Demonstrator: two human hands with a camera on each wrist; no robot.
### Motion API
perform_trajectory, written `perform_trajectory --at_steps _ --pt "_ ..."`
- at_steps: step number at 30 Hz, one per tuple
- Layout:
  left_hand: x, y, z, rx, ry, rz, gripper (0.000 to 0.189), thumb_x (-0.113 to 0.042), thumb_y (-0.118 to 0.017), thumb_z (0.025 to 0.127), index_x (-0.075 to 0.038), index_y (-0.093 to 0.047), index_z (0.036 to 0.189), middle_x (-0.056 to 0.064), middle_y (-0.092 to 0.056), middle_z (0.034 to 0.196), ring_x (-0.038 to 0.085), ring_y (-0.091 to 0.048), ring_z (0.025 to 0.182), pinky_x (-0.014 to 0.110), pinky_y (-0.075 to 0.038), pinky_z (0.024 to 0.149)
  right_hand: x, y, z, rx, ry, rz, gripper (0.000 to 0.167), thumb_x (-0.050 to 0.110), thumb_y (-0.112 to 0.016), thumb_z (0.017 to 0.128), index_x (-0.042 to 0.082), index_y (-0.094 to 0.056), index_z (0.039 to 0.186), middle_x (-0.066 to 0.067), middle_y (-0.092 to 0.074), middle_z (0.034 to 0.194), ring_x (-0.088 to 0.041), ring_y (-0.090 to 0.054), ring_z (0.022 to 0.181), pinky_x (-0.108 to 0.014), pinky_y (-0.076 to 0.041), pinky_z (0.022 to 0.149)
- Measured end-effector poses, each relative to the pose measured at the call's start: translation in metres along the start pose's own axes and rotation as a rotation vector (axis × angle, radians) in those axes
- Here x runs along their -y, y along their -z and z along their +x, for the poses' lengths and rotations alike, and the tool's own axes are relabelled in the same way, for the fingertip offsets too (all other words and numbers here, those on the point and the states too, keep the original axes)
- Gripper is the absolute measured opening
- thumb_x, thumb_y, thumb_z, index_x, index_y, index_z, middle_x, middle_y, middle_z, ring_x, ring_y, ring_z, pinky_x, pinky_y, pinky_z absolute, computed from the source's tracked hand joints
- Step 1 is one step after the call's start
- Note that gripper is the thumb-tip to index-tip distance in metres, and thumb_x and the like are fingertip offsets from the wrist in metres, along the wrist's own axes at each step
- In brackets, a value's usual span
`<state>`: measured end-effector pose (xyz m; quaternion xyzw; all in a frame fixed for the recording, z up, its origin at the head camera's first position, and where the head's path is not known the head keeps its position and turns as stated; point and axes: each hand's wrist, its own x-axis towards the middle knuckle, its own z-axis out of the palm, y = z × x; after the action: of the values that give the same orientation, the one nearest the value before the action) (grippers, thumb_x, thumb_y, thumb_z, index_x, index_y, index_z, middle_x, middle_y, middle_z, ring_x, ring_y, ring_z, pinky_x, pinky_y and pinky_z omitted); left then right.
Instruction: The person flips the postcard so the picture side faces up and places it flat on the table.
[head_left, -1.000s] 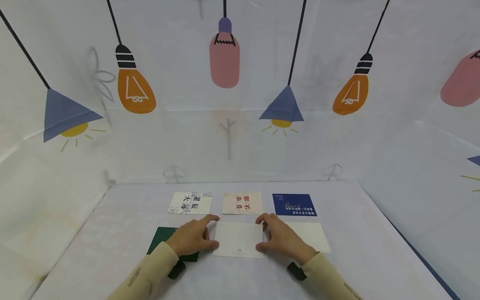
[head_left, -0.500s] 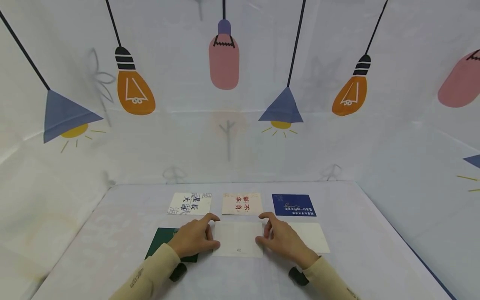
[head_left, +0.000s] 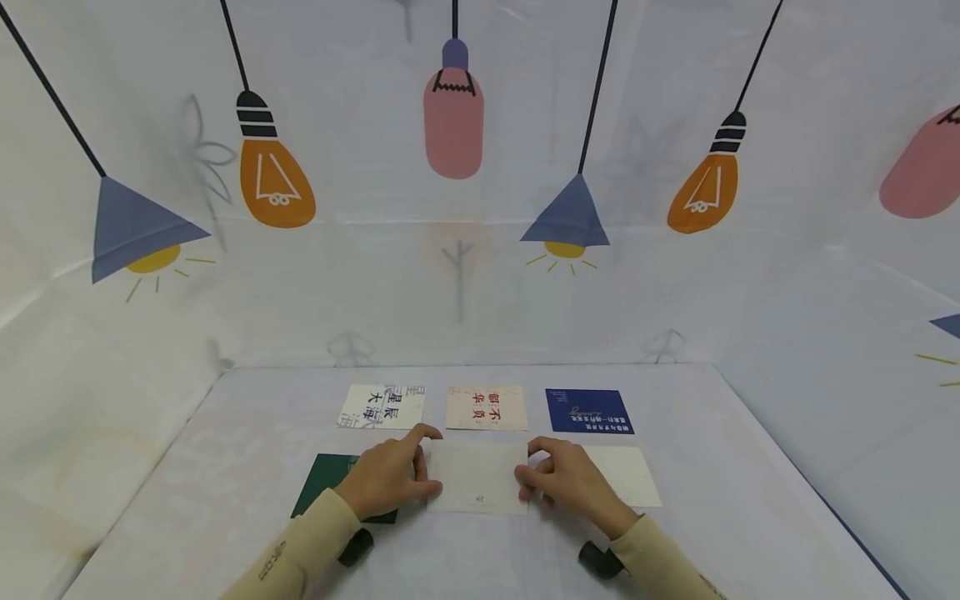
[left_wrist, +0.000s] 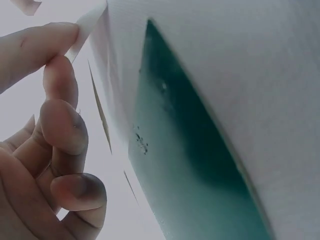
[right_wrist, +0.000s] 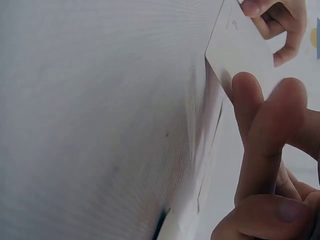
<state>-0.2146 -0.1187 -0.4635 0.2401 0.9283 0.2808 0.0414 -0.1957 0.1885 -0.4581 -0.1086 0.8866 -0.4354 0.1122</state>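
Note:
A white card [head_left: 478,477], blank but for a small mark near its front edge, is between my two hands in the head view. My left hand [head_left: 388,477] holds its left edge between thumb and index finger; in the left wrist view a fingertip meets the card's corner [left_wrist: 90,27]. At the right edge, my right hand [head_left: 573,485] pinches the card with bent fingers. The right wrist view has the card [right_wrist: 240,47] tilted up beside those fingers [right_wrist: 247,92]. A green card [head_left: 322,483] lies partly hidden under my left hand, and a cream card [head_left: 624,473] lies beyond my right.
Along the back of the white table [head_left: 225,467] lie a card with dark characters [head_left: 382,407], one with red characters [head_left: 487,408] and a dark blue one [head_left: 590,411]. A white cloth wall [head_left: 480,292] printed with lamps rises behind.
The right hand's index finger has drawn back from the far right corner, and its fingers have curled in at the right edge. The left hand keeps its place on the white card.

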Motion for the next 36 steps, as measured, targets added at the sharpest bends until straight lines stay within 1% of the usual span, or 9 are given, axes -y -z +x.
perform_trajectory --at_steps 3,7,11,14,18,20,25,29,36 --pt "0.000 0.001 -0.001 0.035 0.023 -0.062 0.069 -0.037 -0.082 0.085 -0.019 -0.048 0.143 -0.015 -0.057 0.063 0.007 -0.053 0.053 0.027 -0.043 0.052 0.001 0.000 -0.001 0.005 0.012 0.015 0.031 0.031 -0.072 0.094 0.007 -0.061 0.110 0.005 -0.072 0.069 -0.018 -0.064 0.050 -0.025 -0.040 0.055" --pt "-0.003 0.003 -0.004 0.094 0.048 -0.219 0.063 -0.038 -0.073 0.094 -0.017 -0.046 0.146 -0.011 -0.064 0.060 0.012 -0.056 0.046 0.029 -0.045 0.051 0.002 -0.001 -0.004 0.003 0.031 0.020 0.028 0.031 -0.072 0.095 0.008 -0.060 0.106 0.005 -0.073 0.070 -0.018 -0.065 0.051 -0.025 -0.039 0.056" --pt "-0.011 0.006 -0.007 0.126 0.081 -0.380 0.057 -0.035 -0.067 0.099 -0.011 -0.044 0.146 -0.006 -0.070 0.068 0.020 -0.061 0.045 0.031 -0.050 0.058 0.001 -0.001 -0.006 -0.007 0.037 0.018 0.025 0.031 -0.070 0.096 0.009 -0.062 0.105 0.006 -0.073 0.070 -0.018 -0.066 0.051 -0.024 -0.040 0.056" --pt "-0.016 0.008 -0.008 0.132 0.106 -0.448 0.055 -0.033 -0.066 0.100 -0.008 -0.043 0.143 -0.003 -0.072 0.074 0.023 -0.064 0.048 0.031 -0.048 0.053 0.001 -0.001 -0.008 -0.011 0.037 0.033 0.025 0.031 -0.070 0.097 0.008 -0.065 0.104 0.005 -0.073 0.070 -0.019 -0.067 0.052 -0.024 -0.043 0.059" --pt "-0.015 0.007 -0.008 0.131 0.121 -0.484 0.052 -0.035 -0.065 0.101 -0.007 -0.044 0.139 -0.002 -0.073 0.078 0.023 -0.066 0.053 0.030 -0.041 0.044 0.002 -0.002 -0.010 -0.015 0.022 0.056 0.029 0.038 -0.067 0.099 0.009 -0.068 0.102 0.003 -0.073 0.071 -0.020 -0.068 0.053 -0.025 -0.044 0.061" --pt "-0.014 0.006 -0.009 0.126 0.124 -0.496 0.051 -0.037 -0.063 0.101 -0.007 -0.045 0.137 -0.001 -0.074 0.080 0.023 -0.066 0.054 0.031 -0.042 0.045 0.003 -0.002 -0.011 -0.026 0.025 0.051 0.030 0.041 -0.064 0.100 0.012 -0.069 0.100 0.003 -0.073 0.072 -0.020 -0.068 0.053 -0.026 -0.044 0.060" --pt "-0.012 0.005 -0.008 0.104 0.117 -0.524 0.042 -0.042 -0.059 0.103 -0.009 -0.052 0.128 0.000 -0.075 0.083 0.024 -0.067 0.056 0.033 -0.045 0.047 0.003 -0.002 -0.011 -0.069 0.052 0.021 0.029 0.043 -0.061 0.101 0.016 -0.071 0.098 0.004 -0.074 0.075 -0.017 -0.068 0.055 -0.026 -0.045 0.064" --pt "-0.012 0.006 -0.007 0.096 0.118 -0.528 0.038 -0.046 -0.055 0.104 -0.012 -0.059 0.120 0.000 -0.075 0.083 0.025 -0.067 0.056 0.034 -0.049 0.047 0.005 -0.001 -0.012 -0.086 0.057 0.005 0.032 0.046 -0.059 0.101 0.018 -0.072 0.094 0.006 -0.074 0.076 -0.016 -0.068 0.055 -0.027 -0.046 0.064" --pt "-0.015 0.007 -0.006 0.073 0.120 -0.512 0.042 -0.052 -0.053 0.103 -0.013 -0.065 0.110 -0.001 -0.075 0.083 0.024 -0.067 0.058 0.035 -0.050 0.049 0.009 0.001 -0.012 -0.108 0.050 -0.001 0.038 0.051 -0.057 0.101 0.018 -0.074 0.094 0.006 -0.074 0.080 -0.016 -0.069 0.057 -0.028 -0.045 0.066"
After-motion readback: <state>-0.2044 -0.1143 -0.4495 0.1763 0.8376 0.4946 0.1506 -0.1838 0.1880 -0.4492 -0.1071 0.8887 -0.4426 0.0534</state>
